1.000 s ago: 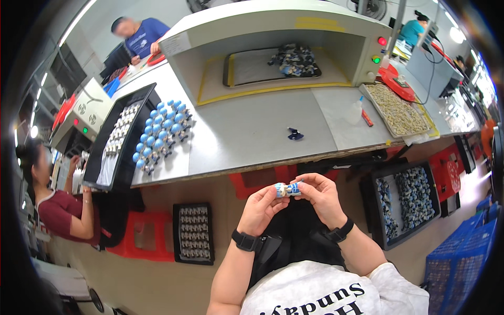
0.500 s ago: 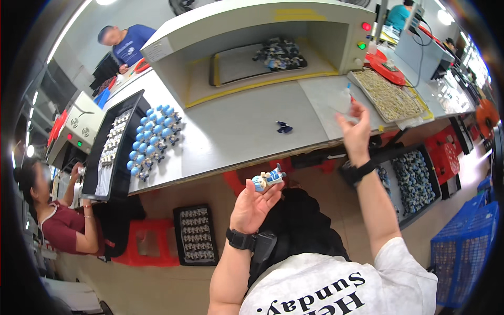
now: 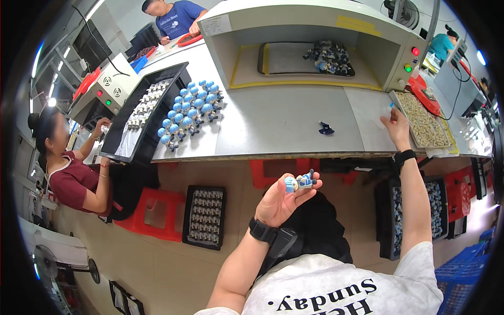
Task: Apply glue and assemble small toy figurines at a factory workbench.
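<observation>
A small figurine (image 3: 300, 182) with a blue ribbed cap and blue-and-white clothes lies across the fingers of my left hand (image 3: 278, 202), held above the floor in front of the table edge. Its feet point right. My right hand (image 3: 397, 128) reaches over the right part of the table, thumb and fingers closed about a small translucent bottle (image 3: 388, 110) with a blue tip. Alone on the grey tabletop (image 3: 283, 123) rests a small dark blue piece (image 3: 326, 128). Several blue-headed figurines (image 3: 191, 107) stand in rows at the left.
A box-shaped machine (image 3: 310, 23) with an open front holds a tray (image 3: 273, 59) of parts. Small pale parts fill a tray (image 3: 424, 118) at the right, beside a red dish (image 3: 422, 94). A co-worker (image 3: 79, 173) sits left by a black tray (image 3: 126, 149); red stools (image 3: 157, 215) stand below.
My right hand has moved forward to the bottle, its fingers coming together around it. The figurine stays in my left hand. The whole view has turned, shifting the table scene rightward.
</observation>
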Tool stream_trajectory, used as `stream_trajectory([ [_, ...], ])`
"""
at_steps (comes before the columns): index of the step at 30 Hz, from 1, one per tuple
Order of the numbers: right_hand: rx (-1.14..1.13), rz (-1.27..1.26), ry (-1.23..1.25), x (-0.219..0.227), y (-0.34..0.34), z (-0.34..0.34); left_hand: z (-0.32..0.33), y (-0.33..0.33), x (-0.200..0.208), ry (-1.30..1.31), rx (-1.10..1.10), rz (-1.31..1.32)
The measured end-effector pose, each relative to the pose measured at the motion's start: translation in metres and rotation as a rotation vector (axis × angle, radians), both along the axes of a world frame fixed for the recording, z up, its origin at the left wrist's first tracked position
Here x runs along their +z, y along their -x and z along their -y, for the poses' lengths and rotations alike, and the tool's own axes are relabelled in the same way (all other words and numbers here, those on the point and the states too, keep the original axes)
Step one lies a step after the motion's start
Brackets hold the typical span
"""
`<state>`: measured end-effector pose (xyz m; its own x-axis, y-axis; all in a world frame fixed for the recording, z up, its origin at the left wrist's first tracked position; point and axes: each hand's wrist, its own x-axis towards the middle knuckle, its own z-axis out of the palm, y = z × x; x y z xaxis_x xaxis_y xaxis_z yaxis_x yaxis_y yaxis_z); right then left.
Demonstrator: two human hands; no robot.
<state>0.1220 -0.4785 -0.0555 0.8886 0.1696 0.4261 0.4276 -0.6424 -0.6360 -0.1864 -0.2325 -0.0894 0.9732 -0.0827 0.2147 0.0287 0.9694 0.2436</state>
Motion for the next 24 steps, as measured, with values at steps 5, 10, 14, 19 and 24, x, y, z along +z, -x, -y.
stream_trajectory([
  [5, 0.198, -0.014, -0.206, 0.009, 0.041, -0.013, -0.003, -0.002, 0.001, 0.075, 0.024, -0.029],
  [10, 0.557, -0.365, -0.578, 0.031, 0.138, -0.039, -0.005, -0.004, -0.005, 0.045, 0.092, -0.102],
  [14, 0.764, -0.599, -0.590, 0.027, 0.193, -0.051, -0.004, -0.004, -0.004, -0.019, 0.145, -0.109],
  [19, 0.923, -0.759, -0.499, 0.025, 0.226, -0.062, -0.004, -0.001, -0.003, -0.067, 0.207, -0.111],
  [24, 0.888, -0.758, -0.378, 0.022, 0.233, -0.066, -0.006, -0.004, -0.013, -0.144, 0.235, -0.003],
])
